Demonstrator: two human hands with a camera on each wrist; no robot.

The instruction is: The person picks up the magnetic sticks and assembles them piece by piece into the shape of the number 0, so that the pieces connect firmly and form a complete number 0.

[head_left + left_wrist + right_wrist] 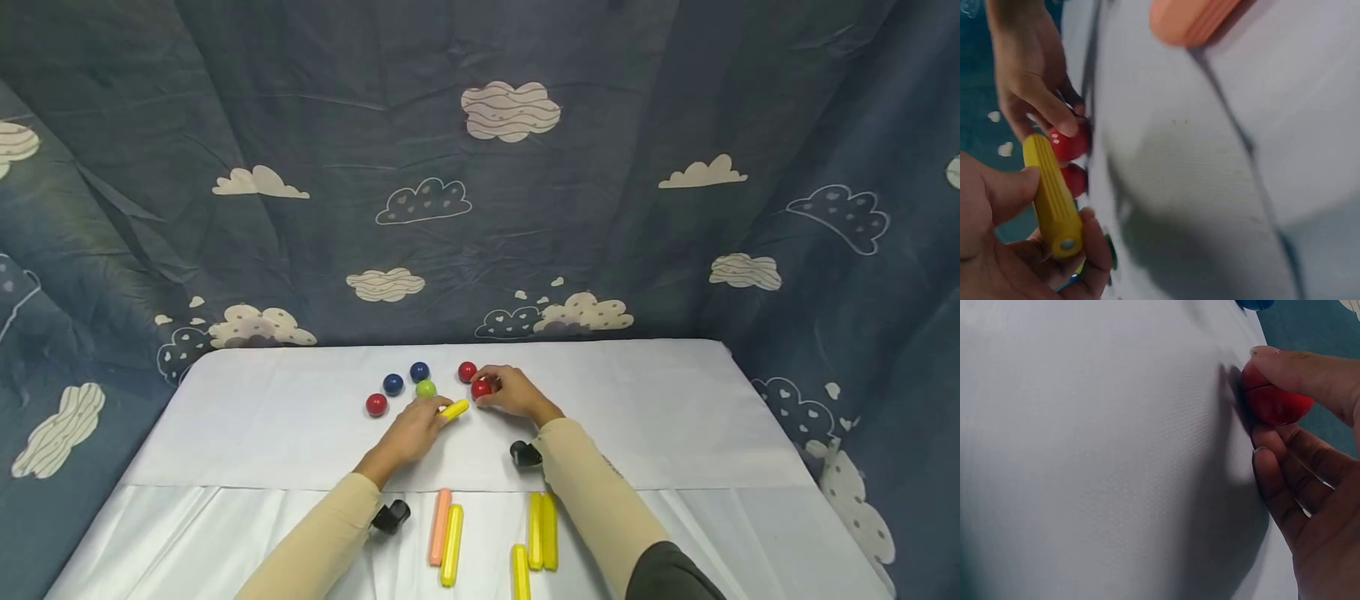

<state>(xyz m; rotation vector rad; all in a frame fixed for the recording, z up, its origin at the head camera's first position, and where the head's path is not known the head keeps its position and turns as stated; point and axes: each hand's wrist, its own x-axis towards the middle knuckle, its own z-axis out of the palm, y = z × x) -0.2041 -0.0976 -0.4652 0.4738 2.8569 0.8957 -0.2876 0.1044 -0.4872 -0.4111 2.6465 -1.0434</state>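
The yellow stick [456,409] is just below the centre of the head view, pinched between thumb and fingers of the left hand [412,429]. Just right of it, the right hand [513,393] pinches a red ball [481,389], thumb on one side and fingers on the other; whether the ball touches the cloth I cannot tell. Only the left wrist view shows the stick's lengthwise ridges and a round, pale, shiny disc in its end. Only the right wrist view shows a thin dark seam across the glossy ball.

A second red ball [467,372] is just up and left of the held one. Further left are a green ball [426,389], two blue balls [393,384] and a third red ball [377,405], all smooth and round.

At bottom centre lie an orange stick [440,527], another yellow stick [452,545] beside it, and three more yellow sticks [550,531] to the right. The white cloth [637,417] looks finely woven in the wrist views; behind hangs a creased, dark blue curtain [330,133] with pale clouds.
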